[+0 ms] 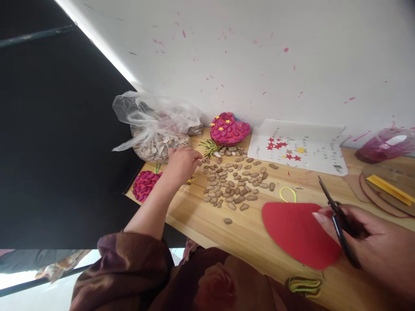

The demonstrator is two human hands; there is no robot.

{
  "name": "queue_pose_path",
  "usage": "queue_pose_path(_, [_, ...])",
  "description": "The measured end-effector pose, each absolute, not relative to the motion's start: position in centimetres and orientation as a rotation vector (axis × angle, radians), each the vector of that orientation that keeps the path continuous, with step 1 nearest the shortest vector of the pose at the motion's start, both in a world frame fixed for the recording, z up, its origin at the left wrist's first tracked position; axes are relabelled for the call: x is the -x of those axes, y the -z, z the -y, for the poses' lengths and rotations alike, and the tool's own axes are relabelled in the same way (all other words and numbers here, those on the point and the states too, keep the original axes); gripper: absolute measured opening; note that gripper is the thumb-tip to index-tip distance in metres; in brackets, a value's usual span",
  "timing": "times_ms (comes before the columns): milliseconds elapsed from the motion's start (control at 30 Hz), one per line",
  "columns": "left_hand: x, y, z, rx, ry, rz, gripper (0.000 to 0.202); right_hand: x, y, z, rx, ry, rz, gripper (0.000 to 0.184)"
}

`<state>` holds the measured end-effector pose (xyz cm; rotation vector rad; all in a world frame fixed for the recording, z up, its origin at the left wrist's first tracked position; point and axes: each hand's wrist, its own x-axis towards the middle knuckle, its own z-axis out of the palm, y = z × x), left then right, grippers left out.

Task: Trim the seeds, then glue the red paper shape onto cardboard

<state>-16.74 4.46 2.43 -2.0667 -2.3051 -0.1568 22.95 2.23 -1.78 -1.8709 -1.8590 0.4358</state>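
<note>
the left hand (181, 164) curls its fingers at nine o'clock of the scattered tan pistachio shells (233, 183), hold unclear; a light pinch suits. the right hand (372, 244) grips black metal scissors (336, 216).

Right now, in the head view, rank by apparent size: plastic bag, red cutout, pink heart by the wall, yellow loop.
1. plastic bag and red cutout: look alike, cutout nearer, so unranked.
2. pink heart.
3. yellow loop.

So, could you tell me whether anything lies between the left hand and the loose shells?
Nothing visible does. The left hand is at the edge of the shells, fingertips beside the nearest ones; the bag lies behind the hand, not between.
</note>
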Motion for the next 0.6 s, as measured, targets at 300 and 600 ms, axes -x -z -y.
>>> queue_pose_path(300, [16.0,0.8,-7.9,2.266,0.144,2.16,0.022,-23.7,1.9,-3.1,1.982,-0.62,1.858,0.047])
queue_pose_path(600, [15.2,0.6,-7.8,2.229,0.27,2.271,0.021,-24.0,2.3,-3.1,1.929,-0.649,1.883,0.047])
